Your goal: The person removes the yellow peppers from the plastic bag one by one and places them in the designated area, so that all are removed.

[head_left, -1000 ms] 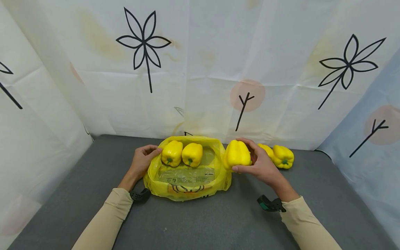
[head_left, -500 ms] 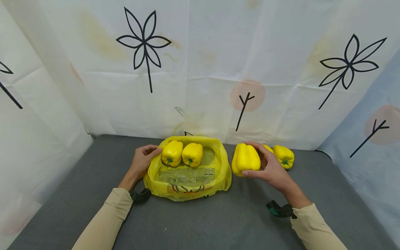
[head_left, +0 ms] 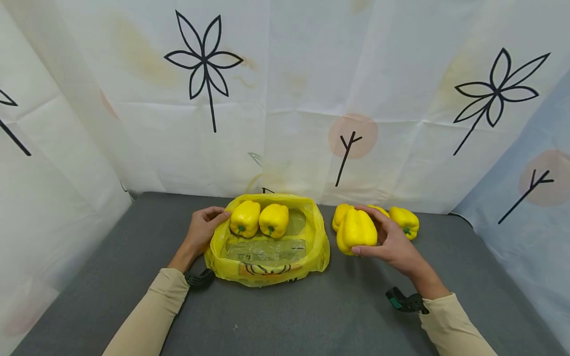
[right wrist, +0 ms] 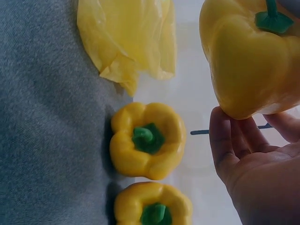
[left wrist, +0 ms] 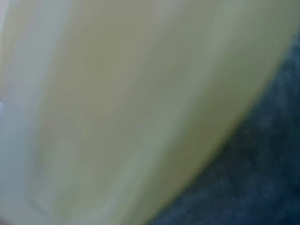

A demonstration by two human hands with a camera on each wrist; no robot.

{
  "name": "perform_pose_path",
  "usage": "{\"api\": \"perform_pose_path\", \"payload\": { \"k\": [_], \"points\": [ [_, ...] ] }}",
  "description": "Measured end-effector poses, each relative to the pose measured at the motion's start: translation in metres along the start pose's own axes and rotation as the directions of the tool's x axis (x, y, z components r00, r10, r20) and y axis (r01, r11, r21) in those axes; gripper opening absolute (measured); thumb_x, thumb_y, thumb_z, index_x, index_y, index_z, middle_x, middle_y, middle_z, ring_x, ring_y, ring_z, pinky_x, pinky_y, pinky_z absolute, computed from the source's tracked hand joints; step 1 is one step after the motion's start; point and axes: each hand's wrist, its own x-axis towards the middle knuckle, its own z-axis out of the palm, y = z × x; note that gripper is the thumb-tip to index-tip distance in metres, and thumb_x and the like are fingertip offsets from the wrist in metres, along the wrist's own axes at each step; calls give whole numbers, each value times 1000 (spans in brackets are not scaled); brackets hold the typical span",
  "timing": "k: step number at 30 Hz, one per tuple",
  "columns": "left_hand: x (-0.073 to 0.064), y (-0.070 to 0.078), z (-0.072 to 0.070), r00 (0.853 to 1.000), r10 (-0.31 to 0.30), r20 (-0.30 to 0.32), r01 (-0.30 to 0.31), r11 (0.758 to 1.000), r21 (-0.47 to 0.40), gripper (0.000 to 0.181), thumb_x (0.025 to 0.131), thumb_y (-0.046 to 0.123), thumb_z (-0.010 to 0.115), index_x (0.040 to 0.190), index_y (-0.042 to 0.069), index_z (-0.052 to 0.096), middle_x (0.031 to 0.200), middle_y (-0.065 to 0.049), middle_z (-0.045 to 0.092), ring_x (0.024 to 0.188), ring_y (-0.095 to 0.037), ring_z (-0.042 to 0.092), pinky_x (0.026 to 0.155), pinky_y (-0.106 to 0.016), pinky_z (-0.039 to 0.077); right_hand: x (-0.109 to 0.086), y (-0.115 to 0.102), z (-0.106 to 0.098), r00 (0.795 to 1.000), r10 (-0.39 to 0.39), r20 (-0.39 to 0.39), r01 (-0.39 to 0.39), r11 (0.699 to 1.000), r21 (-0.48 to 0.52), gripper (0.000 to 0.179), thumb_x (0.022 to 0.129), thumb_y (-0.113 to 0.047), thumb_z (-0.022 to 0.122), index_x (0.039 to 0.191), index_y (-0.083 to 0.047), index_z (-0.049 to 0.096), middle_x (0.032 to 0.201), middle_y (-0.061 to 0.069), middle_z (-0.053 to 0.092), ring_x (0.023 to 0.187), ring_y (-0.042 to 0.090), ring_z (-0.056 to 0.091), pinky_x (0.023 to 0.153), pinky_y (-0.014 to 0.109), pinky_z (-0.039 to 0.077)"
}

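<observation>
My left hand (head_left: 202, 230) pinches the left rim of a yellow plastic bag (head_left: 267, 272), which lies with its mouth wide and its film bunched round the edge. Two yellow bell peppers with green stems, a left one (head_left: 245, 217) and a right one (head_left: 273, 220), sit inside along the back. To the right of the bag, my right hand (head_left: 394, 244) holds another yellow bell pepper (head_left: 357, 231), thumb in front and fingers behind. Its green stem (right wrist: 273, 18) shows in the right wrist view. Blurred pale yellow film (left wrist: 117, 103) fills most of the left wrist view.
More yellow peppers stand at the back right: one (head_left: 340, 216) partly behind the held pepper, one (head_left: 377, 210) mostly hidden by my right hand, one (head_left: 404, 222) at the end. The grey tabletop (head_left: 285, 321) meets a white patterned curtain (head_left: 289, 148).
My right hand has moved right and slightly towards me with its pepper, away from the bag's rim. A pepper behind it has come into view. The left hand stays put.
</observation>
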Motion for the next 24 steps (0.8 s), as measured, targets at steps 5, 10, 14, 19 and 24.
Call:
{"api": "perform_pose_path", "payload": {
  "k": [5,10,14,19,24],
  "points": [
    [0,0,0,1000,-1,0,1,1000,11,36,101,16,67,116,-17,63,93,2,69,83,-12,68,72,-25,60,-1,4,-2,1000,9,4,-9,1000,1,86,84,-1,82,155,-1,33,149,16,38,114,20,56,91,28,55],
    [0,1,1,1000,-5,-3,5,1000,20,37,101,17,67,116,-17,63,93,1,68,83,-12,68,73,-25,60,-3,10,-3,999,35,27,-34,999,-8,85,84,-3,82,153,-1,34,148,18,38,113,25,56,90,28,55],
    [0,1,1,1000,-11,-6,11,1000,23,38,100,18,68,115,-17,63,93,1,68,82,-12,68,72,-25,60,-5,19,-3,997,56,60,-54,998,-38,83,83,-7,84,152,-3,37,143,19,42,112,30,56,90,31,55],
    [0,2,1,1000,-7,-3,7,1000,21,38,100,18,68,115,-17,63,92,0,69,82,-12,68,72,-25,60,-6,27,-2,995,61,84,-55,996,-77,83,83,-10,84,153,-5,39,142,19,46,116,32,56,92,33,54],
    [0,2,1,1000,-1,3,1,1000,14,37,101,17,67,115,-17,63,92,1,69,82,-11,68,72,-25,60,-6,30,-2,990,74,122,-62,993,-97,85,83,-12,85,153,-3,38,140,19,50,119,36,55,93,35,54]
  ]
}}
